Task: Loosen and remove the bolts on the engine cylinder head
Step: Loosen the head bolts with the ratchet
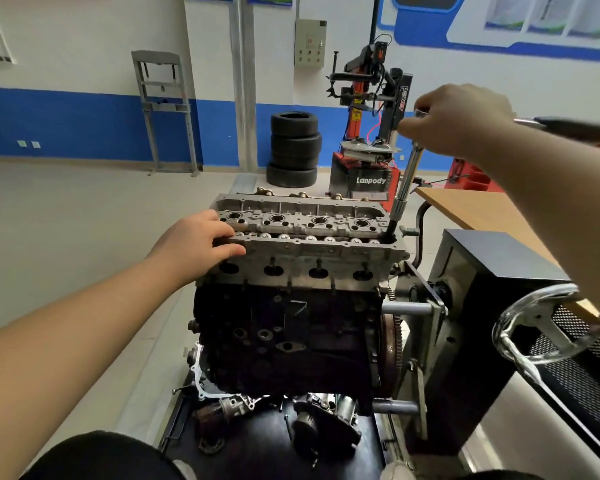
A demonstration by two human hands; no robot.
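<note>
The grey cylinder head (312, 251) sits on top of the dark engine block (288, 337), mounted on a stand. My left hand (196, 244) rests on the head's near left corner, fingers laid over its top edge. My right hand (459, 119) grips the head of a ratchet wrench (575, 128), whose black handle points right. A long chrome extension bar (406, 183) runs down from it into a hole at the head's near right corner. The bolt under the socket is hidden.
A chrome handwheel (541, 327) and a black box of the engine stand are at the right. Loose engine parts (312, 427) lie on the black tray below. A wooden table (478, 206), a tyre stack (293, 148) and a tyre changer (368, 133) stand behind.
</note>
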